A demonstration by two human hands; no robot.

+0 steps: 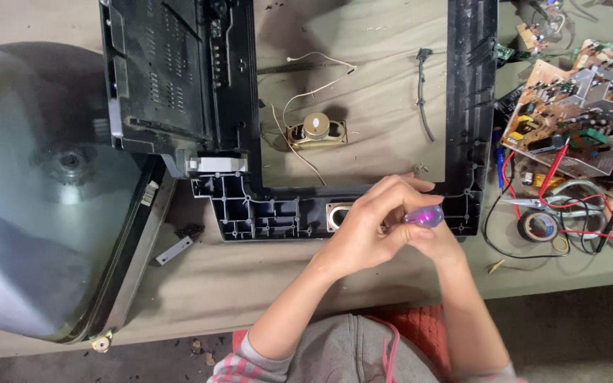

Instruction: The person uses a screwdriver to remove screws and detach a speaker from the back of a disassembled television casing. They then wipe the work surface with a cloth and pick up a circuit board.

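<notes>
The old television is already well apart: the glass picture tube [30, 198] lies off to the left, a loose speaker [316, 130] sits on the cloth inside the black plastic front frame [471, 106], and the circuit board [576, 113] rests to the right. A second speaker [336, 216] is in place in the frame's bottom rail. There the left hand [367, 227] and right hand [431, 234] close together, fingers pinching a purple-handled screwdriver [426, 215] upright over the rail.
</notes>
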